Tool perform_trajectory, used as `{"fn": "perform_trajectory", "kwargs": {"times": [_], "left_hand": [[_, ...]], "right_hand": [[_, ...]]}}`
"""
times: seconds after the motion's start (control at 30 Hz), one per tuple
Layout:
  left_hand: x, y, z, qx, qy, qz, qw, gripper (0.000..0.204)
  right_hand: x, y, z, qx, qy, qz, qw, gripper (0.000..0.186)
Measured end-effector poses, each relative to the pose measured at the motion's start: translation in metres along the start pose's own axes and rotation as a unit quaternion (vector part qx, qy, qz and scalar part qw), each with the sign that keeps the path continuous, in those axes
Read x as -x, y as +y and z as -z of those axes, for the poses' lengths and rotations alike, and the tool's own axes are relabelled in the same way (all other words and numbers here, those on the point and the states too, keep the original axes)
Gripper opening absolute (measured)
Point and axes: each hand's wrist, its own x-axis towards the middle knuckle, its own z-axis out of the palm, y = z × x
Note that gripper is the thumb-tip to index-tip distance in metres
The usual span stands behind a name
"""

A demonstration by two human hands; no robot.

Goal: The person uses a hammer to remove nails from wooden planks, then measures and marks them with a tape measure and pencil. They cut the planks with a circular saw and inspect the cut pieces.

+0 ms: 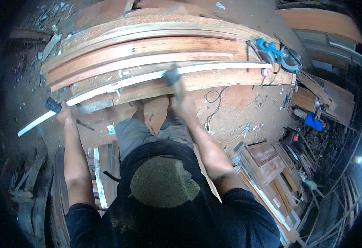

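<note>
A long white strip (127, 81) runs across a wooden workbench, its left end sticking out past the bench edge. At that end my left hand (64, 114) is closed next to the strip, around a dark tool (53, 105) with a thick end. A thin dark point (85, 125) shows on the hand's other side, seemingly part of that tool. My right hand (183, 106), smeared by motion, grips the pale handle of a mallet-like tool (172, 77). Its dark, blocky head is over the middle of the strip; whether they touch I cannot tell.
Long planks (148, 46) lie along the bench behind the strip. A blue power saw (272, 50) sits at the bench's right end. Dark cables (219, 108) trail over the floor. Wooden panels (267, 159) are stacked at lower right, and timber (32, 194) lies at lower left.
</note>
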Motion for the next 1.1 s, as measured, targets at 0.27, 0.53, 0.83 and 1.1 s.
{"fn": "perform_trajectory", "kwargs": {"times": [0.27,0.53,0.83,1.1], "left_hand": [[0.052,0.021,0.010,-0.125,0.054,-0.154,0.979,0.048],[0.320,0.046,-0.103,-0.274,-0.286,-0.574,0.717,0.062],[0.411,0.071,-0.164,-0.357,-0.339,-0.531,0.689,0.036],[0.458,0.085,-0.168,-0.476,-0.264,-0.461,0.701,0.040]], "right_hand": [[-0.013,0.013,0.037,0.058,-0.054,-0.038,0.996,0.083],[-0.025,0.041,0.070,0.055,-0.105,0.073,0.990,0.090],[-0.107,0.325,0.275,-0.006,0.237,0.111,0.965,0.077],[-0.149,0.370,0.441,-0.023,0.174,-0.160,0.971,0.066]]}}
